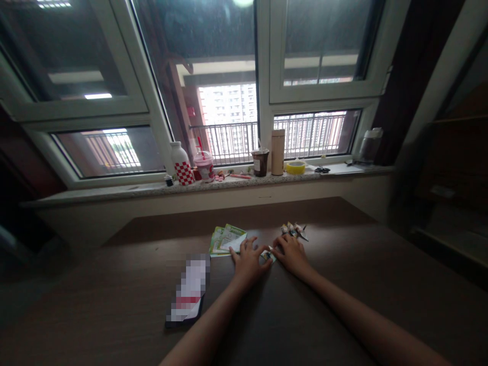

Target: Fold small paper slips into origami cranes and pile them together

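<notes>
A small piece of folded paper (pixel 268 255), white with a dark and yellow print, lies low over the table between my hands. My left hand (pixel 248 263) has thumb and index finger closed about it, while its other fingers spread toward a fanned stack of green-and-white printed cards (pixel 224 241). On the other side, my right hand (pixel 294 256) pinches the paper's right edge with bent fingers; its fingertips are partly hidden. Just beyond the right hand sits a small cluster of folded paper pieces (pixel 293 230).
A phone (pixel 187 292), its screen blurred out, lies on the brown table (pixel 125 284) left of my forearm. Along the windowsill (pixel 229 184) stand a checked bottle (pixel 183 165), drink cups (pixel 261 163), a tan flask (pixel 278 152), yellow tape (pixel 295 168) and scissors (pixel 322 170).
</notes>
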Tool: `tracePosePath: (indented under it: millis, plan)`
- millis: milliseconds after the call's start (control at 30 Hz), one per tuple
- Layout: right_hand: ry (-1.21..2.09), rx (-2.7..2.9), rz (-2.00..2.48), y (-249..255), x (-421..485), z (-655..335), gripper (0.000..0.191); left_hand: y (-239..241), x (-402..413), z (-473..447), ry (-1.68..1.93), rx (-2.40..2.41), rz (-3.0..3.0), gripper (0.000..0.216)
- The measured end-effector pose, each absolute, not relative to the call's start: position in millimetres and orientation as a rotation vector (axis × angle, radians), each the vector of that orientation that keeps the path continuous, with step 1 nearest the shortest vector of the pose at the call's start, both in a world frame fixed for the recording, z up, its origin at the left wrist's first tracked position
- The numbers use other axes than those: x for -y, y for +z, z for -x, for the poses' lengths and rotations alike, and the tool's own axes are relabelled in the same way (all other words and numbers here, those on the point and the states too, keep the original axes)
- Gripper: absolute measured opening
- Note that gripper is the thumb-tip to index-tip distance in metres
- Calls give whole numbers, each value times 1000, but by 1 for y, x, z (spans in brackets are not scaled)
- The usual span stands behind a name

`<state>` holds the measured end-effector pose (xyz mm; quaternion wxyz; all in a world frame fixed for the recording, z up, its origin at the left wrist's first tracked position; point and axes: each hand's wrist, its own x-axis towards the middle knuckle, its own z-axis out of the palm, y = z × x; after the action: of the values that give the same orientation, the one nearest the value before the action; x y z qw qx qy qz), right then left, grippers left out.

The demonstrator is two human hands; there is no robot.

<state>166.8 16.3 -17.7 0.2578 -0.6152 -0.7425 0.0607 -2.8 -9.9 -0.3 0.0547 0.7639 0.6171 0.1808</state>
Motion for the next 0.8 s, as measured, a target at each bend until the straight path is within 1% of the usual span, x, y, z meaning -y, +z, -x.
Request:
tracePosePath:
  millis: [167,300,433,600,800]
  plan:
    - [262,1970,1627,-19,-19,-171,15,0,10,4,544,-1862,-2320,30]
    - [346,1943,1564,-18,-17,-174,15,-1,11,4,555,-1871,-2314,27]
    - [309,1980,1532,-16,-14,-175,14,-1,11,5,536,-1875,-2320,28]
    - [279,2037,1554,-14,-11,-175,17,1,12,5,492,-1887,-2313,32]
    - [238,2056,1563,-14,-10,-174,17,4,12,8,467,-1884,-2308,27]
